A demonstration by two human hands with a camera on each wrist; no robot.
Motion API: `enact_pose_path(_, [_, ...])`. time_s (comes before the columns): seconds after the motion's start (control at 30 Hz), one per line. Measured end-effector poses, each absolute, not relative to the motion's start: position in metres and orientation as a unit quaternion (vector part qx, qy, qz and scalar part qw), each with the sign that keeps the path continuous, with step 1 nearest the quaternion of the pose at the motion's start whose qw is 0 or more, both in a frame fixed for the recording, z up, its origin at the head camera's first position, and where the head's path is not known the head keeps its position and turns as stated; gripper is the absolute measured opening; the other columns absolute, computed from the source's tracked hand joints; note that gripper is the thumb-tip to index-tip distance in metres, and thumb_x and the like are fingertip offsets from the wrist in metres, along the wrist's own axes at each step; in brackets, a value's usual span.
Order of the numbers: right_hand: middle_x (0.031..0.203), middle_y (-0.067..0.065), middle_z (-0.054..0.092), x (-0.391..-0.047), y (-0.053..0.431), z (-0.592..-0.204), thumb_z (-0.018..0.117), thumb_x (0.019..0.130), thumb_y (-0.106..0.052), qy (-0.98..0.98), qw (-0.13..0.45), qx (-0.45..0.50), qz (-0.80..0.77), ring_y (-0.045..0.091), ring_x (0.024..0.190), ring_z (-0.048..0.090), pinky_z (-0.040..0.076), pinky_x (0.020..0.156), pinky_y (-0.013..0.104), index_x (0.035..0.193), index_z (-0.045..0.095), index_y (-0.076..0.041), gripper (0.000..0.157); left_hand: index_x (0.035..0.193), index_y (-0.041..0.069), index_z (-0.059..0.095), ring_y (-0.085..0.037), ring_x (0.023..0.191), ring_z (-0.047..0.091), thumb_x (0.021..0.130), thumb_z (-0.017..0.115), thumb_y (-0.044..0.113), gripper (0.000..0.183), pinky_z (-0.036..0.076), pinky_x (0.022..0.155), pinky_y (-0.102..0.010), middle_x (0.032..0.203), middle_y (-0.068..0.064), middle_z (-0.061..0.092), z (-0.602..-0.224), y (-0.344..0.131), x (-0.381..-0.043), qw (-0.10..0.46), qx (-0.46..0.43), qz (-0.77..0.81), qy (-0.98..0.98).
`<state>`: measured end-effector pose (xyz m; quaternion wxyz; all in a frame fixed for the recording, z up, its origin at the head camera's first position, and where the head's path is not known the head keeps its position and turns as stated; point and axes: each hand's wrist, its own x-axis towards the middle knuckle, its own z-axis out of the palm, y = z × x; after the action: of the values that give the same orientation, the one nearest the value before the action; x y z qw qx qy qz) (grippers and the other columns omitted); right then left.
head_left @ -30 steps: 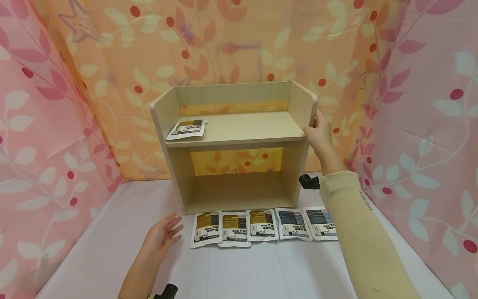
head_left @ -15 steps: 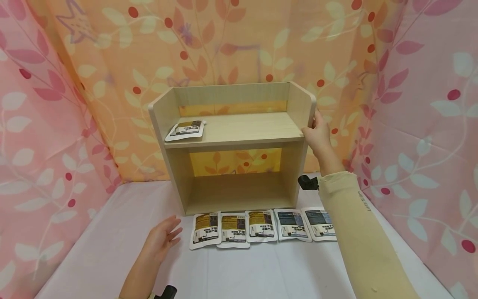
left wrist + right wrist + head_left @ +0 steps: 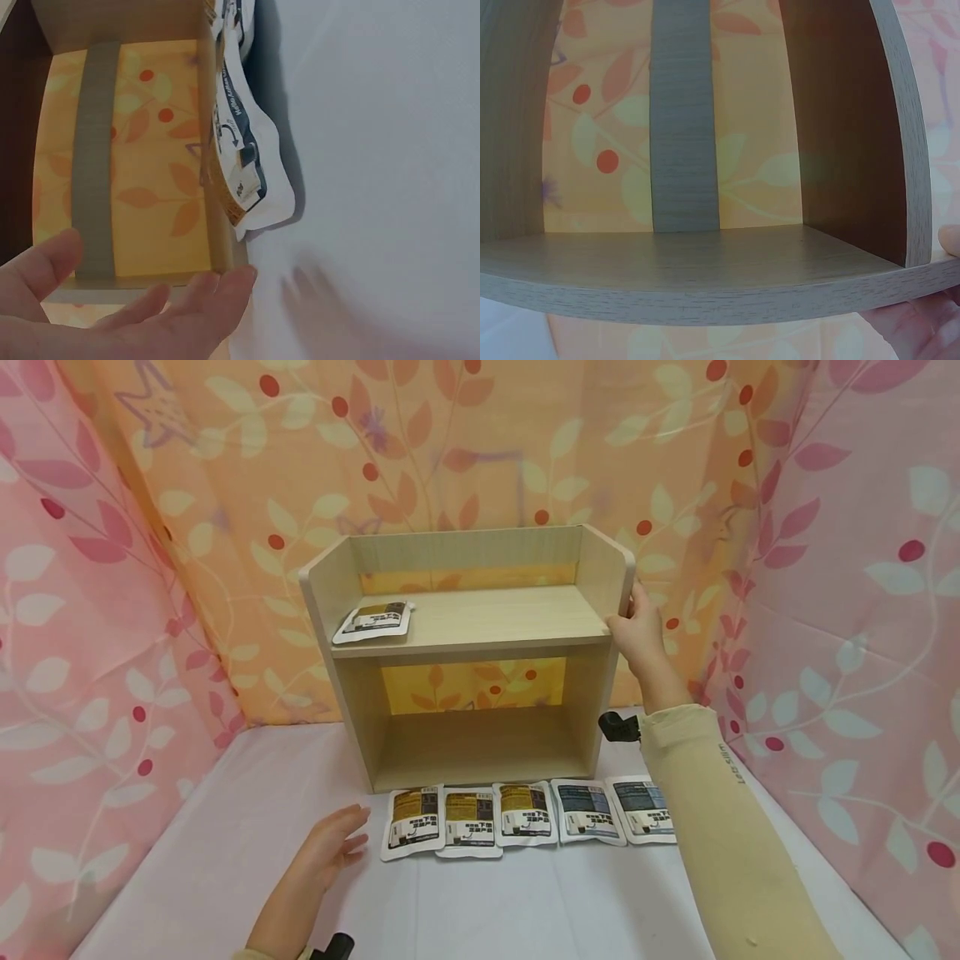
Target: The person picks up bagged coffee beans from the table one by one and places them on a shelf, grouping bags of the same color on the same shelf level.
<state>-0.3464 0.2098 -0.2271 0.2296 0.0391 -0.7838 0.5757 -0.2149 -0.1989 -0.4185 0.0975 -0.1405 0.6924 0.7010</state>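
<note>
A pale wooden two-tier shelf [image 3: 480,647] stands upright on the table. My right hand [image 3: 641,631] grips its right side panel, with the thumb at the front edge by the upper board. In the right wrist view, part of that hand [image 3: 922,326] shows at the panel's edge. On the upper board's left end lies a white pouch with a brown-yellow label [image 3: 373,621]. Several similar pouches lie in a row before the shelf; the leftmost pouch [image 3: 414,821] is nearest my left hand [image 3: 330,847]. That hand hovers beside it, fingers loosely extended, holding nothing.
The row's right end has pouches with blue labels, the last pouch [image 3: 641,810] partly hidden by my right sleeve [image 3: 720,810]. A white cloth [image 3: 480,910] covers the table. Floral curtains [image 3: 480,443] stand behind and on both sides.
My left hand has turned a little, its palm now less visible and its fingers slightly lower. The right hand keeps its grip on the shelf, and the pouches lie as before.
</note>
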Motion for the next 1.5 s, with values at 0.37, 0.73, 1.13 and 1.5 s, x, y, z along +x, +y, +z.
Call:
enact_pose_path(0.37, [0.133, 0.024, 0.053, -0.347, 0.209, -0.228, 0.045, 0.087, 0.01, -0.785, 0.227, 0.034, 0.576, 0.029, 0.117, 0.05, 0.042, 0.1, 0.046, 0.148, 0.038, -0.014, 0.066, 0.146, -0.017, 0.011, -0.054, 0.128, 0.035, 0.102, 0.047, 0.024, 0.07, 0.031, 0.108, -0.058, 0.145, -0.04, 0.021, -0.423, -0.204, -0.218, 0.122, -0.15, 0.677, 0.71])
enact_pose_path(0.73, [0.128, 0.025, 0.053, -0.347, 0.207, -0.227, 0.047, 0.087, 0.011, -0.786, 0.227, 0.036, 0.574, 0.029, 0.114, 0.051, 0.045, 0.095, 0.041, 0.15, 0.036, -0.014, 0.068, 0.141, -0.016, 0.025, -0.025, 0.092, 0.063, 0.099, 0.054, 0.018, 0.062, 0.048, 0.072, -0.031, 0.133, -0.035, 0.044, -0.439, -0.211, -0.233, 0.143, -0.177, 0.638, 0.736])
enact_pose_path(1.13, [0.13, 0.025, 0.053, -0.345, 0.215, -0.229, 0.047, 0.089, 0.008, -0.782, 0.229, 0.031, 0.579, 0.028, 0.115, 0.05, 0.044, 0.093, 0.042, 0.149, 0.036, -0.016, 0.066, 0.129, -0.004, 0.051, -0.027, 0.092, 0.052, 0.089, 0.07, 0.026, 0.054, 0.038, 0.066, -0.028, 0.111, -0.018, 0.055, -0.456, -0.195, -0.256, 0.154, -0.232, 0.517, 0.809])
enact_pose_path(1.5, [0.13, 0.025, 0.053, -0.346, 0.209, -0.228, 0.046, 0.087, 0.01, -0.779, 0.227, 0.039, 0.583, 0.026, 0.114, 0.051, 0.045, 0.091, 0.039, 0.149, 0.036, -0.015, 0.067, 0.118, -0.021, 0.046, -0.035, 0.092, 0.051, 0.086, 0.074, 0.028, 0.065, 0.047, 0.082, -0.042, 0.104, -0.027, 0.054, -0.458, -0.181, -0.258, 0.122, -0.227, 0.436, 0.863])
